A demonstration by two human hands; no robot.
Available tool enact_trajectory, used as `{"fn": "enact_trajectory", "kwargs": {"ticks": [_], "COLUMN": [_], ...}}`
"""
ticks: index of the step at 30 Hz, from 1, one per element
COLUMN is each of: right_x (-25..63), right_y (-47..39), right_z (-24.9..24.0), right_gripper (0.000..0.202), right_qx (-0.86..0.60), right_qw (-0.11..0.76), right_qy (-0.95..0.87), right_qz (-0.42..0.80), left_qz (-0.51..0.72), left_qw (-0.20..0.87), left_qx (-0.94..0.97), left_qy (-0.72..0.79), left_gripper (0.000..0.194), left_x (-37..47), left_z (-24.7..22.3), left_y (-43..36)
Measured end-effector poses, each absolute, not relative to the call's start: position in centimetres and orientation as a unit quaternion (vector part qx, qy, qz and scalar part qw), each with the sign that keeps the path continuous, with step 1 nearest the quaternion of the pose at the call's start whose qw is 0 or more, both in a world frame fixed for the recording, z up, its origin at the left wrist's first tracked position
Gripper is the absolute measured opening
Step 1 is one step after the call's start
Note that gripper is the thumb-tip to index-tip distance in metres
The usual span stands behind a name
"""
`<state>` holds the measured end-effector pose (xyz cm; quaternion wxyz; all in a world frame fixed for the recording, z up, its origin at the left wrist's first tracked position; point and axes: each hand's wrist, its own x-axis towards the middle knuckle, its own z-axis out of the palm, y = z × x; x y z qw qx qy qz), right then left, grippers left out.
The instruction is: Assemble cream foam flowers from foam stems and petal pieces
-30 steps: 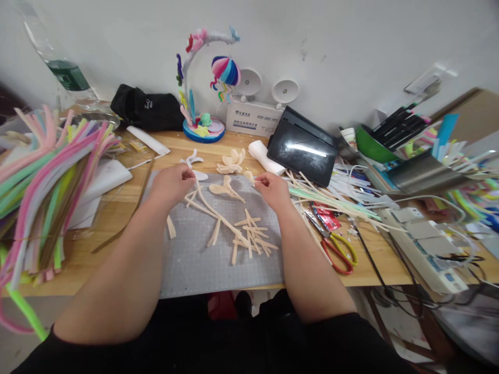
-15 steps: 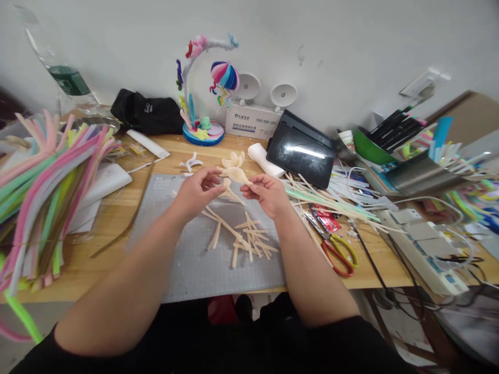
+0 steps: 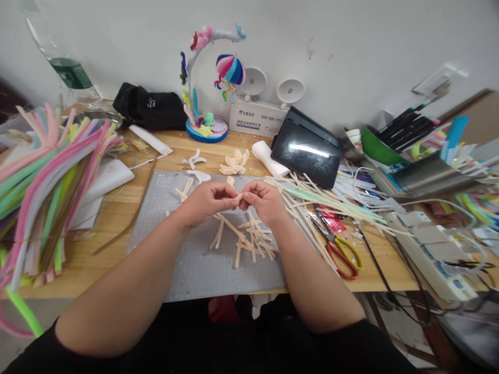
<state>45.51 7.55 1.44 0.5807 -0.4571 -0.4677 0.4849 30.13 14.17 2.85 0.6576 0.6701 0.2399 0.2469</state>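
Cream pipe cleaner pinched between two hands above a grey mat on a crowded wooden desk.

The desk [image 3: 117,208] carries the mat [image 3: 195,270], and a fan of coloured pipe cleaners [image 3: 42,176] lies to the left. The left hand [image 3: 206,203] and right hand [image 3: 265,202] meet fingertip to fingertip, both closed tight on one cream pipe cleaner [image 3: 237,198], held just over the loose cut pieces [image 3: 249,241]. Working it well probably calls for short, firm grips close together, with scissors [image 3: 345,254] near the right.
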Motion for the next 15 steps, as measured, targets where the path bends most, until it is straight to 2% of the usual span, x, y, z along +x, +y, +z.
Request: {"fn": "enact_trajectory", "kwargs": {"ticks": [7, 11, 13, 15], "right_x": [45.0, 45.4, 46.8, 49.0], "right_y": [7.6, 7.7, 7.7, 7.5], "right_z": [1.4, 1.6, 2.1, 2.6], "right_gripper": [0.014, 0.011, 0.012, 0.014], "right_qx": [-0.436, -0.461, -0.512, -0.591], "right_qw": [0.614, 0.596, 0.577, 0.564], "right_qy": [-0.479, -0.51, -0.539, -0.544], "right_qz": [0.451, 0.415, 0.339, 0.19], "left_qz": [0.284, 0.293, 0.324, 0.36], "left_qw": [0.676, 0.689, 0.695, 0.705], "left_qx": [0.646, 0.623, 0.596, 0.558], "left_qy": [0.212, 0.226, 0.238, 0.248], "left_gripper": [0.014, 0.013, 0.015, 0.018], "left_x": [30.3, 30.4, 30.5, 30.5], "left_z": [3.0, 2.8, 2.6, 2.4], "left_y": [13.9, 14.1, 14.3, 14.7]}}
